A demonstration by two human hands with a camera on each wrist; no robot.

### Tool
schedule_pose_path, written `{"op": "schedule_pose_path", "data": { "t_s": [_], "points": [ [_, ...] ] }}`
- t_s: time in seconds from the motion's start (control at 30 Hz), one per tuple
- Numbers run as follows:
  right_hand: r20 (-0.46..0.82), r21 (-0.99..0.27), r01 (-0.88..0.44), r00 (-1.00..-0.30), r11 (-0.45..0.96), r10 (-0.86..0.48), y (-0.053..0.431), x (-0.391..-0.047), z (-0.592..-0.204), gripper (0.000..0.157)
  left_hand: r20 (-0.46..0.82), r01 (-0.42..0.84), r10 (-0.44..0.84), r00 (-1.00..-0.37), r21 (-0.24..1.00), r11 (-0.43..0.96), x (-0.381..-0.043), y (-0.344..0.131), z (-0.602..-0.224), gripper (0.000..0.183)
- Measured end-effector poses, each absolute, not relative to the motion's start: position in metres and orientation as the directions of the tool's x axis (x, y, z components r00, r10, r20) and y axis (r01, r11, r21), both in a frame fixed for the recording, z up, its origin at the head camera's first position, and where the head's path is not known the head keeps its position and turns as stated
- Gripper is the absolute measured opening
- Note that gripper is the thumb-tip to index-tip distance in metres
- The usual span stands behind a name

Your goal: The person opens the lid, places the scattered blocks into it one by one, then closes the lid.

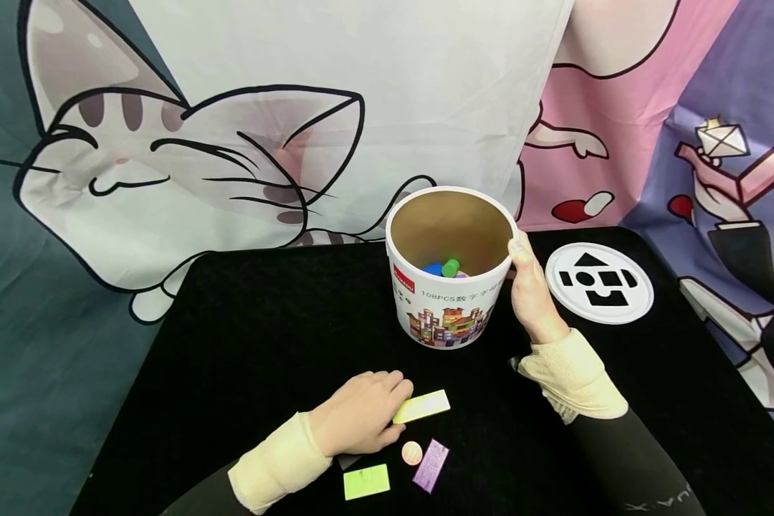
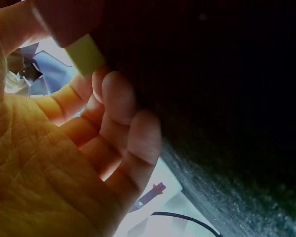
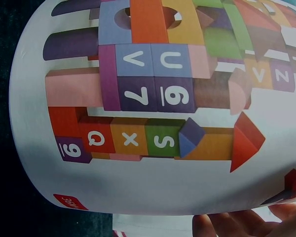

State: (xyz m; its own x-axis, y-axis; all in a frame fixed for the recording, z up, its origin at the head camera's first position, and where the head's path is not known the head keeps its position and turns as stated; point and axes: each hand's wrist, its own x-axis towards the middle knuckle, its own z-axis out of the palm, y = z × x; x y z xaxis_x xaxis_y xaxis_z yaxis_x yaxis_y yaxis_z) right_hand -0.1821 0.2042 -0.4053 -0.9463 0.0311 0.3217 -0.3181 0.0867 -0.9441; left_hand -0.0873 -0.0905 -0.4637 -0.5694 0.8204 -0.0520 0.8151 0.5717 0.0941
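Observation:
My left hand [image 1: 364, 412] is low over the black table and pinches a long yellow block [image 1: 422, 406] between thumb and fingers. The left wrist view shows the block's yellow-green end [image 2: 86, 55] by the fingertips. My right hand [image 1: 532, 294] grips the rim of a white bucket [image 1: 448, 287], thumb over the edge. Inside the bucket lie a green cylinder [image 1: 451, 268] and a blue block [image 1: 433, 269]. Near the left hand are a round pinkish block [image 1: 411, 453], a purple block [image 1: 431, 466] and a light green block [image 1: 366, 481]. Printed coloured blocks cover the bucket's side [image 3: 138, 182].
A white round lid [image 1: 600, 283] with dark shaped cut-outs lies right of the bucket. The black tabletop [image 1: 264, 344] stretches out to the left. Behind it hangs a cloth [image 1: 374, 136] with cartoon figures. Partly under the left hand is a dark block [image 1: 348, 461].

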Motion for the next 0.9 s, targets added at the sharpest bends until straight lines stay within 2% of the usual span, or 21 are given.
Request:
{"op": "schedule_pose_path", "data": {
  "t_s": [0.6,0.9],
  "points": [
    [0.351,-0.932,-0.347,-0.936,0.105,0.020,0.2050,-0.1833,-0.4048,0.057,-0.041,0.820,0.826,-0.561,0.110,0.562,-0.0911,-0.0916,-0.4675,0.028],
    [0.340,-0.938,-0.338,-0.940,0.080,0.014,0.2055,-0.1835,-0.4053,0.058,0.049,0.814,0.818,-0.573,0.144,0.562,-0.0922,-0.0922,-0.4597,0.028]
  ]
}}
